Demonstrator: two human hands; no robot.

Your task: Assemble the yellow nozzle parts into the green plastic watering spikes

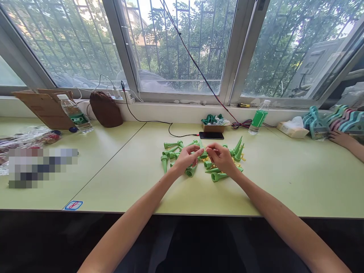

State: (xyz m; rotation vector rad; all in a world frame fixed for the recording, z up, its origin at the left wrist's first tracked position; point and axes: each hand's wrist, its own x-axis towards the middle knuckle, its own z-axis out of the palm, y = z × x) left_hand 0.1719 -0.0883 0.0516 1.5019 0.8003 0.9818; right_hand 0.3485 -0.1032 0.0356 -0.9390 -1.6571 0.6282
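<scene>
My left hand [186, 157] is closed around a green plastic watering spike [201, 143], whose pointed end sticks up above the fingers. Right beside it, my right hand [221, 158] is closed in a pinch near the spike's wide collar; what lies between its fingertips is too small to make out. More green watering spikes lie scattered on the table under and around both hands, among them one at the front [218, 176] and one at the left [164, 163]. Small yellow pieces [243, 156] are mixed in among them, mostly to the right.
Behind the spikes lie a black phone [211, 135] on a cable and a small cardboard box [213, 128]. Water bottles [258, 120] stand at right and left. A tissue box [292, 128], hangers [315, 123] and another person's hand [339, 138] are far right.
</scene>
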